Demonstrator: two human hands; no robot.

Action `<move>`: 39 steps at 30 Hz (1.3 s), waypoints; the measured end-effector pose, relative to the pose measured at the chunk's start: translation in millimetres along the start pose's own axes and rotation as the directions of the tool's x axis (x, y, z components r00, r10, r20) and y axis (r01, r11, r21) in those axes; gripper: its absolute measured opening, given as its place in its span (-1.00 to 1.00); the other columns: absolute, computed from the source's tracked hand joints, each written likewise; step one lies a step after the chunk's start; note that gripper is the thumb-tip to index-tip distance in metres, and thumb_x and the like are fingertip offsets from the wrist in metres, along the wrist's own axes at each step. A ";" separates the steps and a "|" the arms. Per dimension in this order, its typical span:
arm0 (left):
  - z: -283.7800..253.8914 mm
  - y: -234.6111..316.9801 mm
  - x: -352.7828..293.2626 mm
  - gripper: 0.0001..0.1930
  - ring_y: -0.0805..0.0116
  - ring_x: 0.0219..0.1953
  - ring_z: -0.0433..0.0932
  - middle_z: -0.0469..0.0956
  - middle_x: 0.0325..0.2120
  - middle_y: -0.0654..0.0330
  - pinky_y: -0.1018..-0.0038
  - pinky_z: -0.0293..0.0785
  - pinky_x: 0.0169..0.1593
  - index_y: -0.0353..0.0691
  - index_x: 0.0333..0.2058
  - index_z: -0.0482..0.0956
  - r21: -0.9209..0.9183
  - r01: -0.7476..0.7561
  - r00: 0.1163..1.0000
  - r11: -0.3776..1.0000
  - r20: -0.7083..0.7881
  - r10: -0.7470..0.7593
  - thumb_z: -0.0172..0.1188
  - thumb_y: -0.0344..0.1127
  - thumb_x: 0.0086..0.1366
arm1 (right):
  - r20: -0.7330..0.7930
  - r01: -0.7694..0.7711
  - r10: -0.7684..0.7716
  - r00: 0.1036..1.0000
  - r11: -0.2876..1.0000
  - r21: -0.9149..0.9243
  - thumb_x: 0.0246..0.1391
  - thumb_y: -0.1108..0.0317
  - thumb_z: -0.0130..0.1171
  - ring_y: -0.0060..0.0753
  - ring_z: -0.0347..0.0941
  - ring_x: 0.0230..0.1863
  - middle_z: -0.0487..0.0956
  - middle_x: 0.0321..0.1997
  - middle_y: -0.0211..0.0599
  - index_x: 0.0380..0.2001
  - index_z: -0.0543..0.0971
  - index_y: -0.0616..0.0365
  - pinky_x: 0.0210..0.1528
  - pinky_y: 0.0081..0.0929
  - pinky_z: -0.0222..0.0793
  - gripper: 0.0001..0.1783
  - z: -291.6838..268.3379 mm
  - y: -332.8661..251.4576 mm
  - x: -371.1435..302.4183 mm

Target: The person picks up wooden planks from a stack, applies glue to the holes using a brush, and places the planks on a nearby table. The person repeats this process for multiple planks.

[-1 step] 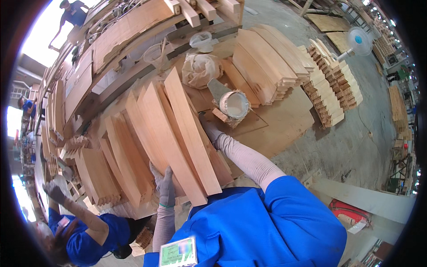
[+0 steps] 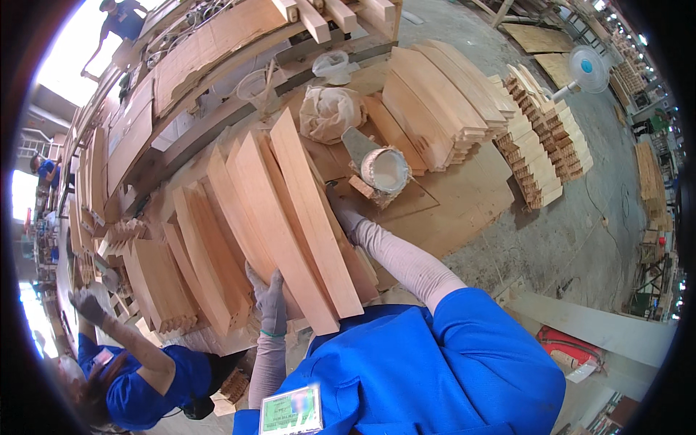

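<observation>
Several long pale wooden boards (image 2: 279, 235) lean side by side in front of me, their near ends close to my body. My left hand (image 2: 270, 301), in a grey glove, grips the near left edge of these boards, its thumb and fingers parted around the wood. On their right side, my right hand (image 2: 348, 217), also gloved, presses against the outer board with its fingertips partly hidden. Just beyond the right hand is a crusted round pot (image 2: 384, 171) with pale contents, and a flat grey blade-like piece (image 2: 355, 147) rests by its rim.
More upright boards (image 2: 206, 254) stand to the left. Stacked boards (image 2: 442, 94) and notched wood pieces (image 2: 547, 138) lie at the far right, near a fan (image 2: 587, 69). A cloth bundle (image 2: 332, 114) sits behind the pot. A co-worker (image 2: 156, 377) in blue is at lower left.
</observation>
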State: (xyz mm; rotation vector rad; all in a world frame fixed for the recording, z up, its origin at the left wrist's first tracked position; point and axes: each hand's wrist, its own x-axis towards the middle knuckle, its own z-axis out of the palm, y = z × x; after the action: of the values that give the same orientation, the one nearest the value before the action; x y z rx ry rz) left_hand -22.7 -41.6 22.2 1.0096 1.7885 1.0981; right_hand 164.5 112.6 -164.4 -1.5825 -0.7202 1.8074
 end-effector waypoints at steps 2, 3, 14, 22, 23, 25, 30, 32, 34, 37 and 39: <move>0.0 -6.0 3.3 -0.22 0.23 0.04 0.32 0.23 0.09 -0.05 0.44 0.25 0.12 -0.30 0.26 -0.14 -0.069 0.007 1.000 0.998 0.005 -0.007 0.12 -0.37 0.16 | -0.109 0.038 -0.043 0.993 0.998 -0.041 0.20 -0.06 -0.31 -0.10 0.47 -0.07 0.51 -0.10 0.07 0.02 0.41 0.09 -0.08 -0.32 0.38 -0.45 2.5 14.4 -6.9; -3.5 -9.5 0.6 -0.22 0.23 0.04 0.32 0.23 0.09 -0.06 0.44 0.24 0.12 -0.30 0.26 -0.14 -0.101 0.019 1.000 0.995 -0.007 -0.020 0.12 -0.37 0.16 | -0.112 0.074 -0.108 0.988 0.958 -0.276 0.20 -0.06 -0.31 -0.09 0.48 -0.09 0.52 -0.13 0.07 -0.02 0.43 0.09 -0.10 -0.30 0.39 -0.46 0.9 15.5 -17.3; 0.1 -6.0 3.5 -0.17 0.18 0.12 0.24 0.18 0.11 -0.10 0.43 0.19 0.17 -0.40 0.23 -0.16 0.018 0.029 1.000 0.999 0.001 -0.029 0.17 -0.34 0.11 | 0.151 -0.190 0.149 0.977 0.932 0.310 0.14 -0.08 -0.13 -0.29 0.53 -0.32 0.56 -0.30 -0.18 -0.17 0.49 0.21 -0.23 -0.31 0.49 -0.47 -17.7 4.4 -33.6; -3.3 -30.1 11.7 -0.16 0.17 0.08 0.29 0.22 0.06 -0.10 0.40 0.24 0.14 -0.37 0.21 -0.11 -0.046 -0.046 0.999 0.998 -0.022 0.045 0.21 -0.30 0.06 | 0.008 0.197 -0.225 0.974 0.867 0.458 0.03 -0.05 0.07 -0.41 0.47 -0.23 0.51 -0.17 -0.24 0.01 0.33 0.29 -0.18 -0.46 0.44 -0.34 16.0 -81.0 -118.2; -3.8 -19.8 9.0 -0.16 0.17 0.08 0.28 0.21 0.07 -0.10 0.39 0.23 0.14 -0.37 0.21 -0.11 -0.063 -0.022 1.000 0.998 0.007 0.023 0.21 -0.30 0.06 | -0.094 0.281 -0.265 0.960 0.925 0.258 -0.02 -0.02 0.13 -0.40 0.47 -0.22 0.50 -0.17 -0.21 0.02 0.31 0.31 -0.18 -0.46 0.44 -0.31 18.7 -83.0 -120.8; -4.7 -9.0 6.6 -0.15 0.17 0.10 0.26 0.19 0.08 -0.10 0.39 0.22 0.15 -0.38 0.22 -0.12 -0.093 0.016 0.999 0.996 0.050 -0.012 0.21 -0.29 0.06 | -0.246 0.353 -0.391 0.887 0.917 -0.187 -0.13 0.04 0.25 -0.36 0.46 -0.21 0.49 -0.16 -0.14 0.03 0.27 0.35 -0.17 -0.47 0.42 -0.24 27.5 -94.1 -118.0; -7.5 -20.6 9.7 -0.13 0.18 0.14 0.21 0.13 0.12 -0.11 0.38 0.19 0.17 -0.39 0.23 -0.15 -0.100 -0.060 0.996 0.993 0.062 0.066 0.21 -0.29 0.07 | 0.008 0.341 -0.354 0.935 0.893 -0.292 -0.32 0.16 0.38 -0.30 0.45 -0.16 0.45 -0.07 -0.04 0.06 0.21 0.40 -0.10 -0.47 0.39 -0.10 6.4 -116.3 -139.7; -4.6 -31.8 11.2 -0.12 0.15 0.14 0.21 0.12 0.13 -0.12 0.38 0.19 0.17 -0.39 0.23 -0.16 -0.134 -0.053 0.997 0.990 0.046 0.059 0.21 -0.27 0.07 | -0.035 0.409 -0.529 0.848 0.694 -0.592 -0.27 0.14 0.37 -0.25 0.39 0.00 0.44 -0.02 -0.01 0.10 0.20 0.38 0.05 -0.43 0.29 -0.10 -1.5 -99.9 -152.6; -6.4 -33.9 9.1 -0.10 0.10 0.17 0.18 0.10 0.14 -0.14 0.37 0.15 0.20 -0.40 0.23 -0.17 -0.106 -0.015 0.999 0.994 0.046 0.020 0.22 -0.23 0.06 | 0.016 0.386 -0.481 0.877 0.683 -0.620 -0.19 0.12 0.33 -0.22 0.31 0.11 0.42 0.03 0.01 0.16 0.15 0.35 0.14 -0.41 0.19 -0.08 11.1 -118.0 -175.6; -8.8 -25.6 7.8 -0.10 -0.01 0.24 0.05 0.04 0.18 -0.19 0.29 0.01 0.25 -0.37 0.23 -0.12 0.063 -0.096 0.995 0.993 0.008 0.096 0.23 -0.14 0.06 | 0.071 0.332 -0.356 0.932 0.758 -0.561 -0.09 0.08 0.26 -0.19 0.23 0.20 0.39 0.07 0.03 0.22 0.09 0.30 0.20 -0.39 0.11 -0.09 19.7 -125.3 -166.9; -3.2 -33.1 7.6 -0.17 -0.08 0.28 -0.05 0.00 0.21 -0.20 0.16 -0.11 0.28 -0.27 0.23 0.01 0.256 -0.343 0.924 0.904 -0.082 0.374 0.20 -0.05 0.08 | -0.002 0.278 -0.439 0.898 0.572 -0.771 -0.02 0.03 0.20 -0.16 0.23 0.20 0.38 0.09 0.05 0.22 0.09 0.28 0.20 -0.38 0.11 -0.13 19.3 -104.4 -141.0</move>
State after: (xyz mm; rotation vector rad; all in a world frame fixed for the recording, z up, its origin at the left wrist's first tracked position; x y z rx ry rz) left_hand -35.7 -45.9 -9.0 1.4909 1.9185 1.2118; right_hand 167.9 74.8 8.0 -1.8776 -1.7322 1.0354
